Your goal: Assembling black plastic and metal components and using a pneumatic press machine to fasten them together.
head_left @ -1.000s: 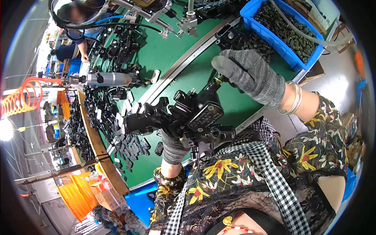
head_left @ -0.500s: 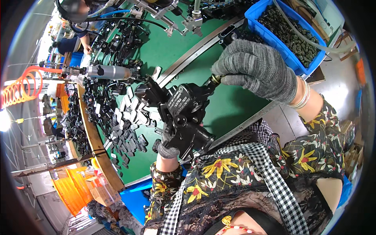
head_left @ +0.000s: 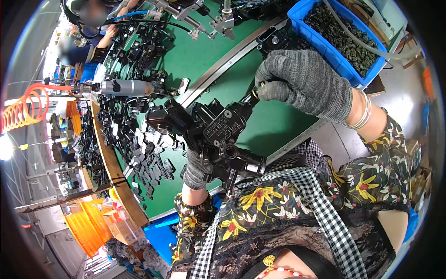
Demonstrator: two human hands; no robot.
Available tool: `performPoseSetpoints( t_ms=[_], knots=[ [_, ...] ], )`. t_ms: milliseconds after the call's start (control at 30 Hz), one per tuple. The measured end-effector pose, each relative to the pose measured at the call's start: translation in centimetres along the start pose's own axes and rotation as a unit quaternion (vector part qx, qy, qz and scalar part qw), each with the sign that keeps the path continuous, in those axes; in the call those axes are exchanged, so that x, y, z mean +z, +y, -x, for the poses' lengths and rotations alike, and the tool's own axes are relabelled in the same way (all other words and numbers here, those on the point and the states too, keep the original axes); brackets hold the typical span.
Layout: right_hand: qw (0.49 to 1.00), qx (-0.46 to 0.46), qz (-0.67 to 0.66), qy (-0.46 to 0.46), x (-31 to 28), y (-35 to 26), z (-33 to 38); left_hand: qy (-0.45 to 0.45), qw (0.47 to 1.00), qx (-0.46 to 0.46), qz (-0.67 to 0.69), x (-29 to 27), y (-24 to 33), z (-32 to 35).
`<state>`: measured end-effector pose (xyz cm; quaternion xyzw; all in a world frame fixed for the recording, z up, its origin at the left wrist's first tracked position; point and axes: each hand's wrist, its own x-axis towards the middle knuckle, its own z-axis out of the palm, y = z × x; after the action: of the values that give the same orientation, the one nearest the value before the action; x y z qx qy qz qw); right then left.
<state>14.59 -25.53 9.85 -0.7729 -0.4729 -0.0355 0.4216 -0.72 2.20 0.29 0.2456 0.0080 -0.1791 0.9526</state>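
Note:
My left hand (head_left: 196, 173), in a grey knit glove, is closed round a black brake master cylinder (head_left: 226, 126) with a square printed cap, held above the green tabletop. Other black housings beside the cap, one with a round opening (head_left: 162, 128), sit in the same grip; whether they are joined to it is hidden. My right hand (head_left: 302, 83), gloved alike, has its fingers pinched at the cylinder's upper right end. A small brassy ring (head_left: 254, 94) shows at the fingertips there. The rest of what they hold is covered by the glove.
A blue bin (head_left: 297, 21) of small dark metal parts stands at the far right. Loose black and silver caps (head_left: 153, 162) lie left of my left hand. An air tool (head_left: 125, 87) with an orange coiled hose hangs farther left. A metal rail (head_left: 223, 63) crosses the green table.
The master cylinder has turned, its cap shifting slightly right and the attached housing swinging left. My left hand has risen a little. My right hand stays at the cylinder's end.

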Motion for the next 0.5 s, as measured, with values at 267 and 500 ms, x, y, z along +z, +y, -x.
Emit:
performPoseSetpoints(
  t_ms=[267,500],
  knots=[
    [0.995,-0.044,0.088,0.012,1.4,1.7,0.1,0.104,0.952,0.066,-0.280,0.2,0.8,0.8],
    [0.979,-0.090,0.163,0.077,2.1,3.3,1.3,0.179,0.873,0.129,-0.434,1.3,-0.7,0.2]
  ],
)
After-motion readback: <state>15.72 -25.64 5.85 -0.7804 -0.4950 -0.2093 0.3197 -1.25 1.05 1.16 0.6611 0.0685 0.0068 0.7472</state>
